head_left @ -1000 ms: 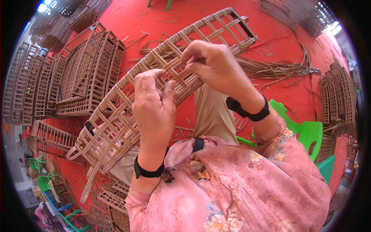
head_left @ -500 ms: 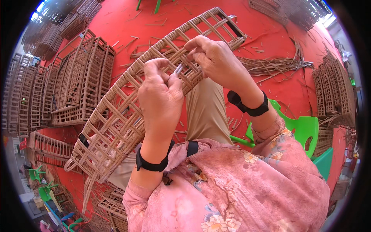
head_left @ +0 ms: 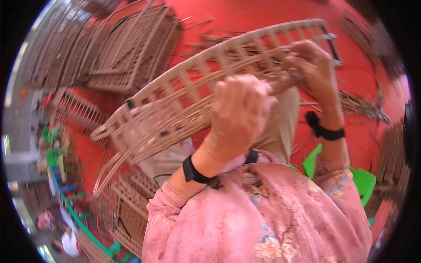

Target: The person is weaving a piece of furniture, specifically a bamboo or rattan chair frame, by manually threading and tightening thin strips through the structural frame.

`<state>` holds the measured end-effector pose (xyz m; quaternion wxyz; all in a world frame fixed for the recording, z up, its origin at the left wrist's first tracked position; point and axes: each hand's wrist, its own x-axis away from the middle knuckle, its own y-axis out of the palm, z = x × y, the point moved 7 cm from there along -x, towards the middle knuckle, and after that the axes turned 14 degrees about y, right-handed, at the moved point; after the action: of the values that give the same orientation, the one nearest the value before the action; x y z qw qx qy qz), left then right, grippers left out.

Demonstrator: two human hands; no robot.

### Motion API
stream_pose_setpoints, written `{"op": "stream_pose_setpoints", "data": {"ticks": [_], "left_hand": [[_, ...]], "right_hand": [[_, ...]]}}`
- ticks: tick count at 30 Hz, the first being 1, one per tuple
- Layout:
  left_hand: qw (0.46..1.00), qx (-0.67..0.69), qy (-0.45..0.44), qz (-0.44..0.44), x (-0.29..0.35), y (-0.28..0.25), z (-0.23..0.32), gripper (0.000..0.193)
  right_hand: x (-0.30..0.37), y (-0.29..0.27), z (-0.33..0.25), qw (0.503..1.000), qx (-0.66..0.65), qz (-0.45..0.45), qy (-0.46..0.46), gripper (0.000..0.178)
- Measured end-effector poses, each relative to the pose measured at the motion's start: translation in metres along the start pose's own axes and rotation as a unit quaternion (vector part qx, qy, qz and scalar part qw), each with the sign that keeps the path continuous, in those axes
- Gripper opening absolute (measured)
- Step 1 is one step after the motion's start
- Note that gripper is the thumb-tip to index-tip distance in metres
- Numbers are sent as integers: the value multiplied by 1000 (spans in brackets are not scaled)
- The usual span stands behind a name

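A long, openwork wicker basket [head_left: 195,94] lies tilted across my lap, its thick wrapped rim on the far side. My left hand [head_left: 241,114] is closed at the near side of its woven part, with the fingertips hidden and blurred. Farther right, my right hand [head_left: 313,65] has its fingers bent and pressed against the weave close to the basket's right end. Brown cane strands [head_left: 284,83] run between the two hands. Loose cane ends [head_left: 109,173] hang from the basket's lower left corner, beside a small loop [head_left: 99,133].
Stacked wicker baskets [head_left: 131,48] stand at the far left, with another basket [head_left: 81,109] below them. More lie near my left elbow [head_left: 131,206]. A cane bundle [head_left: 362,105] and scraps cover the red floor [head_left: 206,15]. A green chair [head_left: 362,184] is at my right.
The view has swung, so the scene sits differently in the picture. My left hand has turned its back upward, and its pale pointed ends no longer show. The basket is tilted more on edge.
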<state>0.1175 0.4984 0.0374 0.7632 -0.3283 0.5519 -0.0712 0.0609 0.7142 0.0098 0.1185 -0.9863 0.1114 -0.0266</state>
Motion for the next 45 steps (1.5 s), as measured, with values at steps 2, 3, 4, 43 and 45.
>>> {"op": "stream_pose_setpoints", "data": {"ticks": [2,3,4,43,45], "left_hand": [[998,-45,26,-44,31,-17,4,36],[995,-79,30,-45,43,-26,5,35],[992,-110,36,-43,53,-33,5,34],[975,223,-11,-3,-18,-27,-20,18],[959,281,-26,-19,-22,-13,-13,18]], "right_hand": [[0,0,0,999,27,-5,26,20],[-4,-3,2,998,50,-2,26,19],[-4,-5,1,998,60,-10,33,19],[110,31,-79,997,-67,11,-23,23],[103,25,-71,998,-49,26,-36,22]]}}
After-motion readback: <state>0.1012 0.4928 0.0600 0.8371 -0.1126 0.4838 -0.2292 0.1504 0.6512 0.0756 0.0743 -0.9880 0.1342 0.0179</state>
